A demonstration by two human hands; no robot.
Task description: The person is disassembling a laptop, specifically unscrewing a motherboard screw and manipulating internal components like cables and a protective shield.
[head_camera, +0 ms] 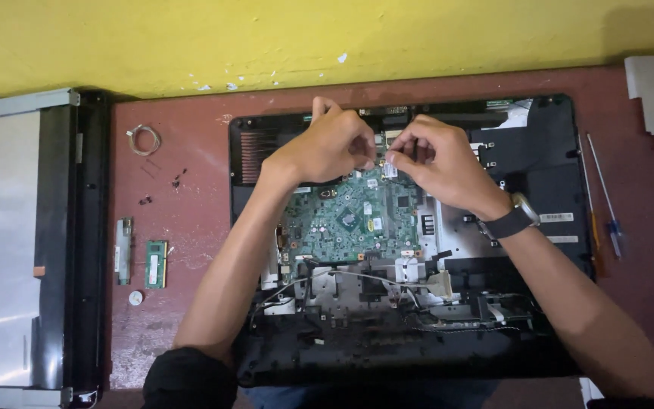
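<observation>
An opened black laptop base (pixel 546 174) lies on a red-brown table, its green motherboard (pixel 346 220) exposed. My left hand (pixel 327 144) and my right hand (pixel 440 163) meet over the far edge of the board. Fingertips of both hands pinch at a small pale part (pixel 390 168) near the board's top; I cannot tell which hand grips it. A dark watch (pixel 515 218) sits on my right wrist. Grey and white cables (pixel 357 276) run across the lower chassis.
A laptop screen panel (pixel 9 242) lies at the far left. A green memory module (pixel 156 264), a metal strip (pixel 123 250), a coin cell (pixel 136 298), loose screws (pixel 177 180) and a wire coil (pixel 144 139) lie left of the laptop. Screwdrivers (pixel 607 201) lie at right.
</observation>
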